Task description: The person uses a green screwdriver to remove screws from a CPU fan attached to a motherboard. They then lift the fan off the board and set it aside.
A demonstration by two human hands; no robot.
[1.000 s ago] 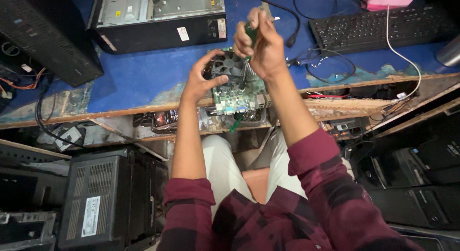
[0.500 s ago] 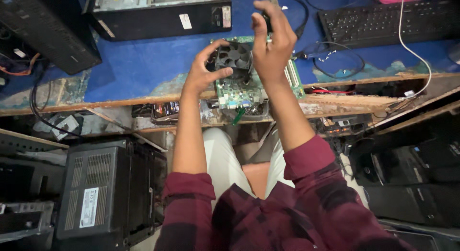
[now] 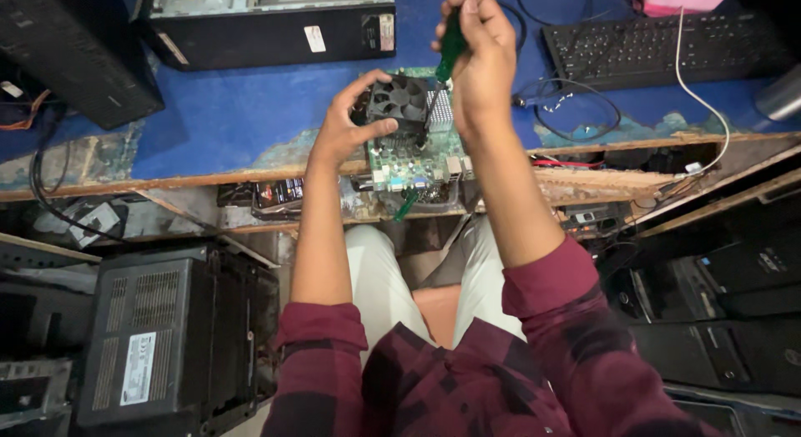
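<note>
1. Right hand (image 3: 482,65) grips a green-handled screwdriver (image 3: 450,45), tip down beside the cooler fan (image 3: 399,99).
2. Left hand (image 3: 344,128) clasps the fan on the motherboard (image 3: 413,157) at the bench's near edge.
3. A slipping tip could gouge the board.

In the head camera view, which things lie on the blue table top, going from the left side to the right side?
Black computer case → open computer case → left hand → cooling fan → right hand holding a green screwdriver → loop of black cable → black keyboard.
</note>
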